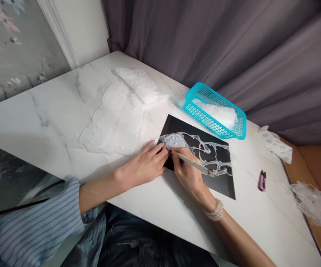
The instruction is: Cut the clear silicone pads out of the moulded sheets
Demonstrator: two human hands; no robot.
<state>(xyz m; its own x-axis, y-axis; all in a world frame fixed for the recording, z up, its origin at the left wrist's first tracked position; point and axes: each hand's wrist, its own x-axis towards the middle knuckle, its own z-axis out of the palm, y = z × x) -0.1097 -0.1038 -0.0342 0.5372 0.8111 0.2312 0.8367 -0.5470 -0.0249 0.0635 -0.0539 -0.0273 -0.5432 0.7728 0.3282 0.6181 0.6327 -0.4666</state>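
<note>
a white marble tabletop (51, 122) is being worked on from its near edge, and its corner is being crowded by a purple-grey curtain (232, 48). a band of bare marble is being left between the hands and that edge. a black sheet (221, 187) is being kept flat on the table, just right of centre, and a glossy translucent film (213, 152) is being spread across it in a web of thin strands and patches. the film's patch near the sheet's left corner is being pressed by the left hand (143, 163), whose fingertips (163, 150) are resting on it, though a pinch cannot be told. a slim pale craft tool (196, 165) is being grasped firmly in the right hand (188, 174), its tip hidden by the fingers. a turquoise plastic basket (239, 126) is being used to hold a white translucent mass (216, 113), just beyond the sheet. translucent sheets (112, 118) are lying to the left, and a small purple object (262, 181) is lying to the right.
</note>
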